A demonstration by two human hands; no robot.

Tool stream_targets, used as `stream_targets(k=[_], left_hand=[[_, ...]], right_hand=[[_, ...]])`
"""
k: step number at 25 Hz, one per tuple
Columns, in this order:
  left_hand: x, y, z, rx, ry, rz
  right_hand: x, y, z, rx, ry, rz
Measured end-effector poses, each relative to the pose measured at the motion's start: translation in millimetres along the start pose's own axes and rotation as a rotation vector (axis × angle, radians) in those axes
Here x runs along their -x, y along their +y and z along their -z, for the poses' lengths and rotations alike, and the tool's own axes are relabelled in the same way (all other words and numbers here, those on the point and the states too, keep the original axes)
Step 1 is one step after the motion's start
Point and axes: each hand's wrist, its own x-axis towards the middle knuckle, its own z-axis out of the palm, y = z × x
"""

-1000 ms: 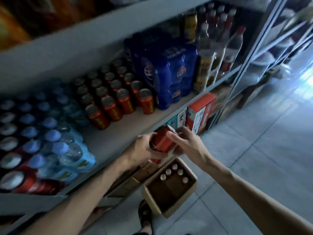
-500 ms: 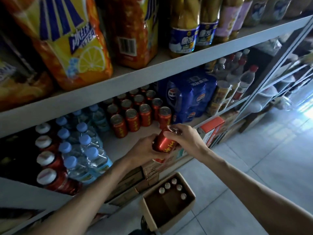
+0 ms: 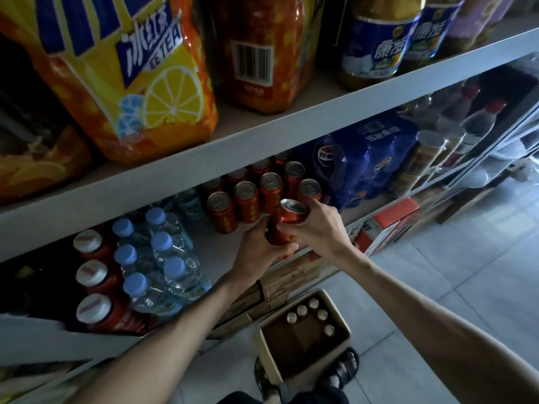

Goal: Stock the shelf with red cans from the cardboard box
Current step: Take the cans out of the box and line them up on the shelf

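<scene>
I hold one red can [image 3: 287,221] upright between both hands, just in front of the middle shelf's edge. My left hand [image 3: 259,252] grips its lower part from below. My right hand [image 3: 316,225] wraps its upper part from the right. Several red cans [image 3: 246,199] stand in rows on the shelf [image 3: 215,243] right behind it. On the floor below sits the open cardboard box [image 3: 303,336], with several cans [image 3: 313,314] left along its far and right sides.
Packs of water bottles [image 3: 163,263] and red-capped bottles [image 3: 93,275] fill the shelf's left. A blue cola pack [image 3: 367,161] stands right of the cans. Ice tea packs [image 3: 125,80] sit on the shelf above. Flat cartons [image 3: 280,281] lie under the shelf; my sandalled foot [image 3: 341,371] is beside the box.
Both hands have lifted the red can from below the shelf edge up to the shelf's front, close to the rows of cans. My view has tilted upward.
</scene>
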Motion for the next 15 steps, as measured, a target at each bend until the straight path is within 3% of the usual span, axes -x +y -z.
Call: stream_targets(k=[3, 6, 8, 15], left_hand=[[-8.2, -11.0, 11.0, -0.277, -0.069, 0.128], [-8.9, -37.2, 28.9, -0.646, -0.238, 0.434], [-7.9, -45.2, 32.4, -0.808, -0.353, 0.549], [-19.0, -35.5, 19.2, -0.897, -0.484, 0.578]], right_hand=[[-7.2, 11.4, -14.6, 0.01, 0.06, 0.035], [-16.4, 28.2, -27.2, 0.035, 0.088, 0.079], [-21.4, 35.9, -36.5, 0.05, 0.102, 0.093], [-18.7, 33.6, -64.7, -0.003, 0.236, 0.021]])
